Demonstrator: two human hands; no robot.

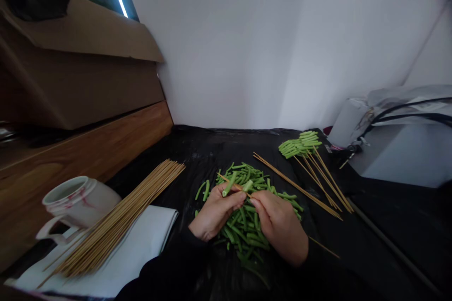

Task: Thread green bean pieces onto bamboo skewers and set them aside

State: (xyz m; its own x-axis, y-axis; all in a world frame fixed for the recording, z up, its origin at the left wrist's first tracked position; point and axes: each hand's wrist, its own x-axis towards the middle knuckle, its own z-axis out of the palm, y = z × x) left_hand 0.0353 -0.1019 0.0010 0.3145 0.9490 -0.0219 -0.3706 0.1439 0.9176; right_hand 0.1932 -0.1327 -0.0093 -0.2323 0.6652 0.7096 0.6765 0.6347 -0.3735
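Covering the bench (388, 230), black plastic sheeting (197, 150) carries bamboo skewers (116, 230) on white paper (141, 254) near the left edge, bean-loaded skewers (310, 164) toward the far right corner, and central cut green beans (243, 230). Above these, the left hand (215, 211) and right hand (280, 225) grip one skewer (235, 184) threaded with a bean piece (247, 185).

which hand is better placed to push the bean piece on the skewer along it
Probably the right hand: its fingertips sit beside the cut green bean piece on the bamboo skewer, while the left hand is busy pinching the other bean piece.
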